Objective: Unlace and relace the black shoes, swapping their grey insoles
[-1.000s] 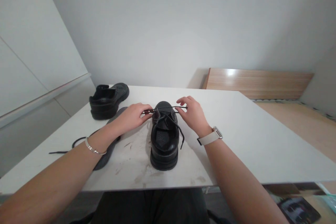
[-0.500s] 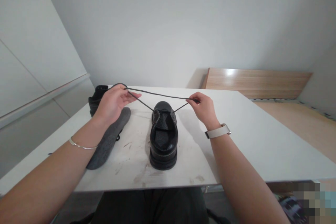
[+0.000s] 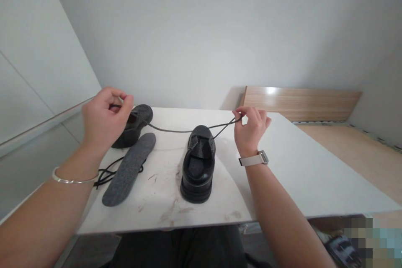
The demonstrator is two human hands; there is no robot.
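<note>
A black shoe point(image 3: 197, 176) stands upright on the white table, heel toward me, with its tongue and inside visible. Running from its front is a dark shoelace point(image 3: 169, 131). My right hand point(image 3: 251, 127), to the right of the toe, pinches the lace between thumb and fingertips. Raised at the far left, my left hand point(image 3: 108, 113) is closed round the lace, which sags between the two hands. Below the left hand lie a second black shoe point(image 3: 143, 113), partly covered by it, and a grey insole point(image 3: 130, 171).
Loose black laces point(image 3: 108, 173) lie beside and under the insole. Dirt marks spot the white table point(image 3: 232, 192) around the shoe. A wooden board point(image 3: 301, 100) stands beyond the table at the back right, and a white cabinet point(image 3: 31, 50) is at the left.
My left hand has moved left and closed, drawing the lace with it. My right hand has shifted slightly right. More of the second shoe and the loose laces shows.
</note>
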